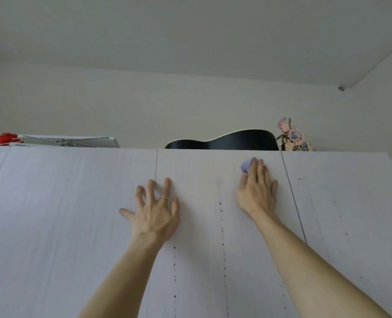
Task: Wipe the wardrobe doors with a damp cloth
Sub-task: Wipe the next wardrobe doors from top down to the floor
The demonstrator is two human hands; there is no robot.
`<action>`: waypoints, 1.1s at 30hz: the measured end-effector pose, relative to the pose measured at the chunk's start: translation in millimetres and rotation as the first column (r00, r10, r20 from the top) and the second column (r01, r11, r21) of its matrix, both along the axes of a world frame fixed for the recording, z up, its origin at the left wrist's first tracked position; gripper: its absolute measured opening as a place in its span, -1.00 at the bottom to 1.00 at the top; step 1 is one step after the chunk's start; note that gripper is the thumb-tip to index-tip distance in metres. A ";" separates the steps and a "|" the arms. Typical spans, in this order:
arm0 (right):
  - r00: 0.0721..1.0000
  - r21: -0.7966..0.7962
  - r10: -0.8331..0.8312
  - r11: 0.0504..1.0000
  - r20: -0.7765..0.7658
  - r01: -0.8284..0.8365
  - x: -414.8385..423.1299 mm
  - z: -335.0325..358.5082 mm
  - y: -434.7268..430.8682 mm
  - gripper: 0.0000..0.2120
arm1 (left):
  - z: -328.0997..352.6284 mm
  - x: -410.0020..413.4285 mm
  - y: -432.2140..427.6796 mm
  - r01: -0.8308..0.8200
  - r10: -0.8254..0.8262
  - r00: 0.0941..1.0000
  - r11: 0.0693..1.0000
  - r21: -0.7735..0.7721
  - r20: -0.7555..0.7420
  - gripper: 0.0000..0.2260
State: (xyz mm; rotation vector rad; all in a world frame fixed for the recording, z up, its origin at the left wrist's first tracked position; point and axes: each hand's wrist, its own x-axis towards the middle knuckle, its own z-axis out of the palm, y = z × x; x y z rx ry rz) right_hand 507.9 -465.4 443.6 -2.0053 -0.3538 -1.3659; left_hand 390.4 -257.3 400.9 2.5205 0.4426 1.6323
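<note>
White wood-grain wardrobe doors (75,214) fill the lower half of the head view, seen from below. My right hand (258,191) presses a small pale lilac cloth (247,164) flat against the middle door (201,171), close under its top edge; only a bit of cloth shows past the fingertips. My left hand (154,210) rests on the doors with fingers spread, straddling the gap between the left and middle doors. It wears a ring and holds nothing.
On top of the wardrobe lie a black guitar body (224,140), a floral patterned item (292,136), wire hangers on a white box (71,141) and something red (5,137). Rows of small dark holes (222,228) run down the doors. The ceiling is close above.
</note>
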 end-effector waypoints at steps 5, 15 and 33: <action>0.991 -0.218 0.101 0.973 0.091 -0.079 -14.1 -41.8 17.9 -0.46 | 3.1 -0.2 -2.9 0.011 -0.010 1.000 0.999 -0.052 0.019 -0.56; 0.999 -0.082 0.014 0.996 -0.037 -0.017 17.8 -24.0 -64.6 -0.46 | -3.4 9.0 -9.3 -0.040 0.042 0.998 0.998 -0.047 0.043 -0.49; 0.999 0.136 0.038 0.990 0.035 -0.043 16.4 -5.5 -32.8 -0.44 | -12.2 3.3 1.2 -0.033 0.033 0.999 0.999 0.016 -0.021 -0.47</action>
